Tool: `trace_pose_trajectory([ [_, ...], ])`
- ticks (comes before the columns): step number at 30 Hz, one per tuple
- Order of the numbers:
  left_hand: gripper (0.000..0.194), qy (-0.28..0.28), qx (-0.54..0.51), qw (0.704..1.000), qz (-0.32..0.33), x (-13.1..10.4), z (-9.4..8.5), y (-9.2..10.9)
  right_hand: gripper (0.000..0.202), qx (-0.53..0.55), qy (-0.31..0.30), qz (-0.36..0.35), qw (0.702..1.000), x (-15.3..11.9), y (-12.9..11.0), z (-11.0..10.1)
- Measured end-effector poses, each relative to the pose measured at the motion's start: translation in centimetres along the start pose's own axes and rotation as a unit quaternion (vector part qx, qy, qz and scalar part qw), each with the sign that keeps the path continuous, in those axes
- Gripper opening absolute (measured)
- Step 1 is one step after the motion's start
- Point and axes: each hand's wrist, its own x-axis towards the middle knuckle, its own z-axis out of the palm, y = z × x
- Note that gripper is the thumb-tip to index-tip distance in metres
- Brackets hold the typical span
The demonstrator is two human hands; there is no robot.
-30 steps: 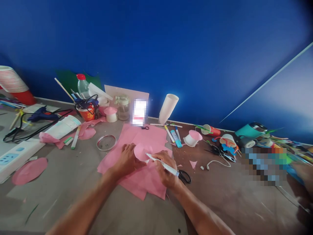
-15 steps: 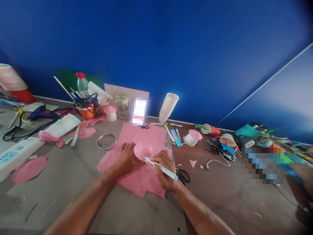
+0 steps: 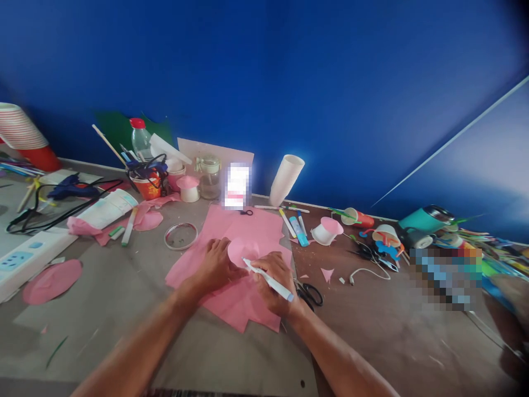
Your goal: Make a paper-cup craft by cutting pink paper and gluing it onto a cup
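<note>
Holds one white marker [image 3: 280, 289] clamped in the fingers of the right hand [image 3: 275, 270], tip at one pink paper disc [image 3: 238, 249]. Rests the left hand [image 3: 215, 266] at the disc's left edge, fingers side by side, thumb apart from them. Has the disc atop overlapping pink paper sheets [image 3: 225, 306], too layered to count. Shows one pair of scissors [image 3: 313, 294] beside the right wrist, one ring [image 3: 181, 237] left of the sheets; to their right, one yellow marker [image 3: 287, 223], one blue marker [image 3: 301, 222], one pink-topped paper cup [image 3: 323, 236].
</note>
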Motion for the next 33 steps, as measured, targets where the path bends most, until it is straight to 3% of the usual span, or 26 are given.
trace_pose_trajectory([
  [12,0.050,0.002,-0.008,1.000,0.007,0.06,0.09,-0.17,0.013,-0.006,0.000,0.008,1.000,0.14,0.13,-0.82],
  [33,0.050,-0.015,0.012,1.000,0.005,0.15,0.08,-0.29,0.019,0.009,-0.018,-0.002,1.000,0.06,0.22,-0.45],
])
